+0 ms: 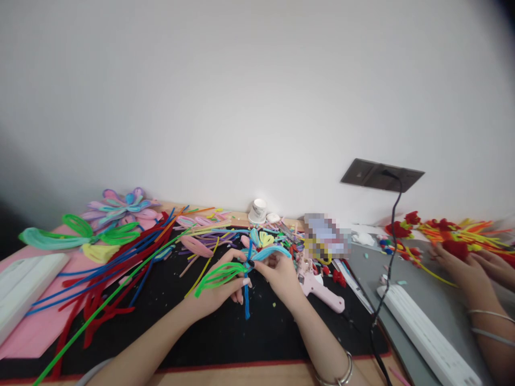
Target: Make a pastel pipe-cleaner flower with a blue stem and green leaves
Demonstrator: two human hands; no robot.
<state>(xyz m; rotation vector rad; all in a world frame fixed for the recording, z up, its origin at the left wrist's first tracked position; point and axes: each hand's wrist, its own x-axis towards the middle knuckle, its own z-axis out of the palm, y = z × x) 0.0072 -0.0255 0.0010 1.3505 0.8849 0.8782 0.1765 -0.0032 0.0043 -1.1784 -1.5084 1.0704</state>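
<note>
Over the black mat [193,343], my left hand [221,287] and my right hand [281,276] meet on one pipe cleaner piece. Green pipe cleaner loops [219,277] stick out to the left across my left fingers. From its middle a blue pipe cleaner [247,305] runs up and down. Light blue loops [277,251] arch over my right hand. My left fingers are closed round the centre, and my right thumb and fingers pinch it from the other side. Fingertips partly hide the join.
Loose pipe cleaners [120,273] and finished flowers [120,206] lie at left near a white box [34,289]. A pink glue gun [322,292], paper cup [257,210], black cable [392,257] and power strip [426,332] are around. Another person's hands [458,268] hold red material at right.
</note>
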